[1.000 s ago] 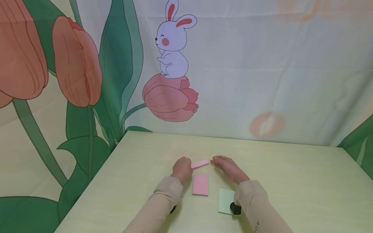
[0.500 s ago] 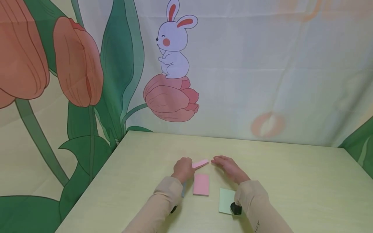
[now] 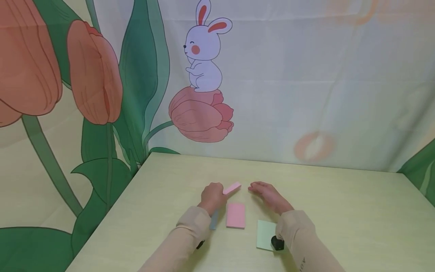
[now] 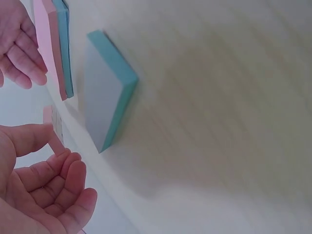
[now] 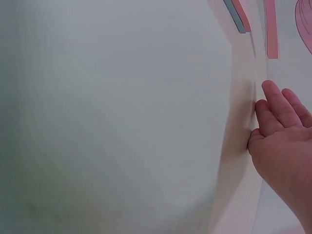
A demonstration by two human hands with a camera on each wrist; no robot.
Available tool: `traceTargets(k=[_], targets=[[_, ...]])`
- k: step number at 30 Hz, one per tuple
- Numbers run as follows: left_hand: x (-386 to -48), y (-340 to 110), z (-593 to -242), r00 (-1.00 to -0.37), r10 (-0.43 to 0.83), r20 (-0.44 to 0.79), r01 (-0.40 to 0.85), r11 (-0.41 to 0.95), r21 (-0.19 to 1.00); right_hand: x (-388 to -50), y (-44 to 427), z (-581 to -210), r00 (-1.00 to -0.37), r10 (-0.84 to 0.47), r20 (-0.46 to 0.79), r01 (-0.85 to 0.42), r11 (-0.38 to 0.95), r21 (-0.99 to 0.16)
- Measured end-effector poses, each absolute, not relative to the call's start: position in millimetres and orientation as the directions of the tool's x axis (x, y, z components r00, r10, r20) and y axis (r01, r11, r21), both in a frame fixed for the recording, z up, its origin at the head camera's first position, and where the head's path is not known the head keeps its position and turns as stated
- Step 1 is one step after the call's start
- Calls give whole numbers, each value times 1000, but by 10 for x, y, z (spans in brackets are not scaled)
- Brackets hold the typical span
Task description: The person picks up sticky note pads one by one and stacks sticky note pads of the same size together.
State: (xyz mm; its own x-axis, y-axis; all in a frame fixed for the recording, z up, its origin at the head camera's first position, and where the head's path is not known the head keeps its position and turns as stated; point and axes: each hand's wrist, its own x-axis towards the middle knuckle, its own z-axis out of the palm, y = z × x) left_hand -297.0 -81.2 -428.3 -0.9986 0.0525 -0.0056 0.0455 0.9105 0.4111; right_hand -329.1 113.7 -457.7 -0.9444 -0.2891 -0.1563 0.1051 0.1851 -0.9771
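Observation:
My left hand [image 3: 211, 198] pinches a thin pink sticky note pad [image 3: 232, 188] between thumb and fingers. In the left wrist view that pad [image 4: 57, 141] is mostly hidden by the left hand [image 4: 44, 185]. My right hand [image 3: 270, 197] has its fingers extended, a short gap right of the pad's free end, and holds nothing. In the right wrist view, the right hand [image 5: 282, 131] is low at the table surface. A second pink pad [image 3: 236, 215] lies between my forearms; the left wrist view shows a blue layer [image 4: 64, 48] under it.
A blue pad [image 4: 107, 92] lies under my left wrist, mostly hidden in the head view. A pale green pad [image 3: 266, 235] sits by my right cuff, partly covered by a black object [image 3: 277, 243]. A printed rabbit curtain [image 3: 272, 94] hangs behind the table [image 3: 340, 211].
The held pink pad has tilted, its free end rising and shifting slightly left, away from my right hand. My right hand keeps nearly the same place.

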Motion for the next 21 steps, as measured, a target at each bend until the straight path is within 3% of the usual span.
traceTargets(k=[10, 21], targets=[[-2888, -851, -4251, -995, 76, 69, 98, 907, 410, -3278, 1194, -4525, -939, -296, -176, 73, 328, -942], [-2781, -889, -4209, -996, 41, 78, 68, 916, 395, -3236, 1226, -4453, -945, -271, -185, 74, 373, -925]])
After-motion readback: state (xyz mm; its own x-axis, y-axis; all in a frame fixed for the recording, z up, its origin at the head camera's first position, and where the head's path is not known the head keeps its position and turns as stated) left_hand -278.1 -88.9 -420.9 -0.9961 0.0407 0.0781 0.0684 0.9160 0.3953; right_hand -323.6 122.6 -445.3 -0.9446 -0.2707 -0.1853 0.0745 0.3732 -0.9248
